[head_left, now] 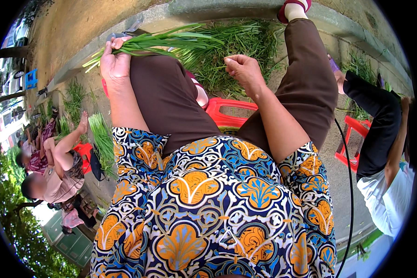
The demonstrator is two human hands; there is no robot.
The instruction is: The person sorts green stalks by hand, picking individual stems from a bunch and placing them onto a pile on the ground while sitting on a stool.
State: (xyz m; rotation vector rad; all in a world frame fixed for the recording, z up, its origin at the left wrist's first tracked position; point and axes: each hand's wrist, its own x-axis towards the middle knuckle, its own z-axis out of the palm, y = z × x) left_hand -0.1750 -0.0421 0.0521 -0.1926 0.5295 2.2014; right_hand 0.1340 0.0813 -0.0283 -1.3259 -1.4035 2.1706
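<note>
My left hand (pixel 115 65) is closed around a bunch of long, flat green chives (pixel 160 44), held over my left knee. Their blades fan out to the right, and the shorter ends stick out past my hand on the left. Between my legs a loose heap of chives (pixel 248 44) lies on the ground. Above the near side of this heap, my right hand (pixel 244 72) has thumb and fingers pinched together. A thin yellowish-green sliver seems to show at its fingertips, too small to name surely.
Below my lap shows a red plastic stool (pixel 231 107). Another red stool (pixel 352 141) stands by a seated person at right. A chive bundle (pixel 102 139) lies at left, near other seated people (pixel 62 178). A concrete curb (pixel 190 10) runs ahead; a black cable (pixel 350 185) hangs right.
</note>
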